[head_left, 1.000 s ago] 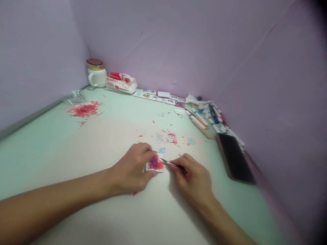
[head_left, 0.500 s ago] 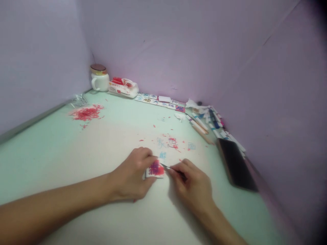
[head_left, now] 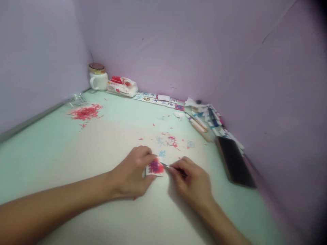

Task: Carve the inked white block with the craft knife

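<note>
My left hand [head_left: 134, 172] grips a small white block [head_left: 158, 173] by its upper and lower edges, fingers above and thumb below. The block's face is coloured red, with a purple character on it. In my right hand [head_left: 195, 180] is a thin carving knife [head_left: 166, 166], held like a pen. Its pointed blade reaches the block's upper right edge; whether the tip cuts in is too blurred to tell. Just beyond the block, blue and dark characters [head_left: 162, 153] are marked on the pale tabletop, among scattered red shavings [head_left: 172, 144].
Red shavings [head_left: 87, 112] lie heaped at the far left, near a white lidded mug [head_left: 99, 81] and a wipes packet [head_left: 122, 87]. Character tiles [head_left: 158, 101] line the back wall. Several markers [head_left: 198, 122] and a dark phone [head_left: 235, 161] lie on the right.
The whole view has shifted very slightly. Both hands keep the same grips, and the knife tip stays at the block's upper right edge.
</note>
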The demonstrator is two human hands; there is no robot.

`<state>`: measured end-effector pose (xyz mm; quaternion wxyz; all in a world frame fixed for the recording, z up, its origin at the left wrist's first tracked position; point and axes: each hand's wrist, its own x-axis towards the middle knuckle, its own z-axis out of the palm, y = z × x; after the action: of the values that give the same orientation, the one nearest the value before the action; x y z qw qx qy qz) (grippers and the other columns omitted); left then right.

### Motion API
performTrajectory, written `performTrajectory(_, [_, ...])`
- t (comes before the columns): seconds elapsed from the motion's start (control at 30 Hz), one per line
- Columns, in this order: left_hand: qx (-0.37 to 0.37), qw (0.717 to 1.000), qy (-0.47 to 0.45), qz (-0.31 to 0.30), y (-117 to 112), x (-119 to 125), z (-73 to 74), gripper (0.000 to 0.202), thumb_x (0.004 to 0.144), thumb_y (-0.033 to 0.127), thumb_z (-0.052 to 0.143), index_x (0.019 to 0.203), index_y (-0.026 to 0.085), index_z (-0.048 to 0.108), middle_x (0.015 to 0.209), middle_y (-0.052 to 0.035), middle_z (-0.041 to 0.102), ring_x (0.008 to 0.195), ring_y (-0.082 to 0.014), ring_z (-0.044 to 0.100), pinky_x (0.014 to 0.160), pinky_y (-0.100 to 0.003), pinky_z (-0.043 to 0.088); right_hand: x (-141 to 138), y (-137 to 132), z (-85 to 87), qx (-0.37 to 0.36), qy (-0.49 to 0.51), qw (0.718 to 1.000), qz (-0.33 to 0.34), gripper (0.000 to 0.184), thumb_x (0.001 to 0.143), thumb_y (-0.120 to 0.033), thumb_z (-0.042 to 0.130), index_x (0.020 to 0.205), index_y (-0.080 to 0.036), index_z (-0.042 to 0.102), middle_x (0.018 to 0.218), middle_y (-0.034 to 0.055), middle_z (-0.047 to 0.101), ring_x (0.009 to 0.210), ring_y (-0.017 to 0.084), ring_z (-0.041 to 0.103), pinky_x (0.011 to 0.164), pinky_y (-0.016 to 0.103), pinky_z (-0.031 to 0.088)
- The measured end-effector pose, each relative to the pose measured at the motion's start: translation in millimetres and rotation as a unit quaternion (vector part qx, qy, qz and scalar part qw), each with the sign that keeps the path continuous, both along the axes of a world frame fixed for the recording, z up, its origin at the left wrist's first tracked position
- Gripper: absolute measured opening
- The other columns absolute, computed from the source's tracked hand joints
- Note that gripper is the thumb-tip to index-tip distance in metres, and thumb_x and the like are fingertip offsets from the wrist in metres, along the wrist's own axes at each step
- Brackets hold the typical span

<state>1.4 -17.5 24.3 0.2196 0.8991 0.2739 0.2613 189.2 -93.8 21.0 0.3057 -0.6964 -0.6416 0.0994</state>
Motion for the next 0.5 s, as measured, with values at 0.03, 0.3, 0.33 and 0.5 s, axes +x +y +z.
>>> performTrajectory(0.03, [0.0, 1.0, 0.003, -0.001, 0.1, 0.2, 0.9, 0.023, 0.073, 0.021, 0.058, 0.095, 0.016, 0.063, 0.093, -0.0094, 0.057, 0.088, -0.0229, 0.053, 0.08, -0.039, 0.048, 0.0, 0.3, 0.5, -0.004, -0.003, 1.0, 0.0, 0.016, 0.082, -0.031, 0.055, 0.07, -0.024, 0.063, 0.067, -0.0031, 0.057, 0.055, 0.011, 0.051, 0.052, 0.024, 0.032])
performTrajectory(0.3, [-0.002, 1.0, 0.016, -0.005, 1.0, 0.2, 3.2, 0.023, 0.073, 0.022, 0.059, 0.095, 0.016, 0.063, 0.094, -0.01, 0.057, 0.088, -0.023, 0.053, 0.081, -0.04, 0.048, 5.8, 3.4, 4.1, -0.05, -0.022, 0.998, 0.028, 0.015, 0.081, -0.03, 0.056, 0.07, -0.024, 0.063, 0.069, -0.0031, 0.059, 0.057, 0.011, 0.053, 0.053, 0.024, 0.034])
performTrajectory(0.33, [-0.003, 1.0, 0.017, -0.003, 1.0, 0.1, 3.1, 0.024, 0.073, 0.022, 0.059, 0.095, 0.015, 0.063, 0.094, -0.01, 0.057, 0.089, -0.0231, 0.053, 0.081, -0.04, 0.048, 6.0, 3.7, 4.6, -0.052, -0.023, 0.998, 0.029, 0.014, 0.081, -0.03, 0.056, 0.07, -0.024, 0.063, 0.069, -0.0031, 0.059, 0.057, 0.011, 0.053, 0.053, 0.024, 0.034])
performTrajectory(0.5, [-0.012, 1.0, 0.019, -0.005, 1.0, -0.4, 4.2, 0.025, 0.072, 0.023, 0.061, 0.096, 0.015, 0.063, 0.095, -0.0105, 0.057, 0.09, -0.0239, 0.053, 0.082, -0.041, 0.048, 5.2, 5.5, 8.7, -0.059, -0.022, 0.998, 0.031, 0.015, 0.079, -0.028, 0.055, 0.067, -0.022, 0.061, 0.068, -0.0028, 0.058, 0.057, 0.011, 0.052, 0.054, 0.025, 0.033])
